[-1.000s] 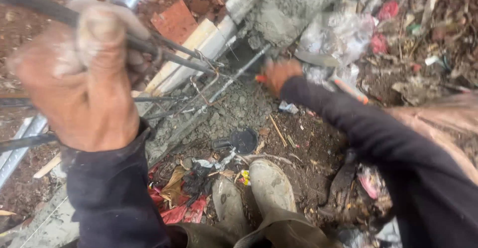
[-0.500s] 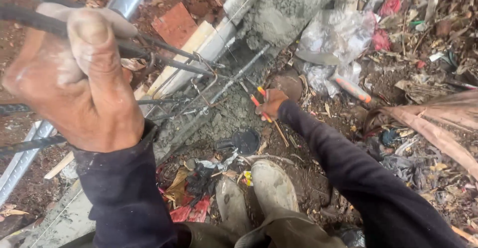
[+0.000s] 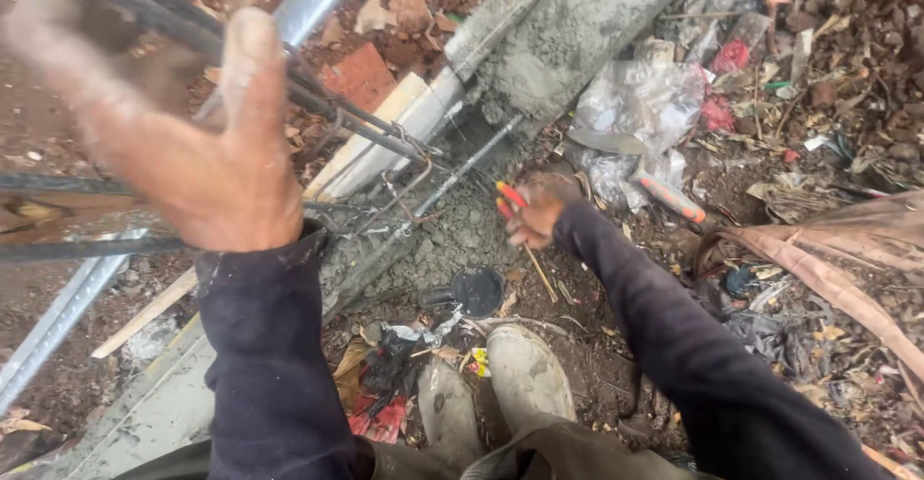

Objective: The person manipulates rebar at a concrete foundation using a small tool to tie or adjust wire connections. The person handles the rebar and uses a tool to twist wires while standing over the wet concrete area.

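- A red brick (image 3: 361, 76) lay among the rubble.
- Crumpled clear plastic (image 3: 640, 119) sat beside a grey concrete block (image 3: 568, 47).
- Two muddy boots (image 3: 525, 379) stood on dirt — a black round lid (image 3: 478, 290) just ahead.

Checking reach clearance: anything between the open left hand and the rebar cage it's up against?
Nothing visible. The left hand is spread open, blurred, right in front of the dark rebar, with no object between them; whether they touch is unclear. The right hand is apart, lower down, holding red-handled pliers.
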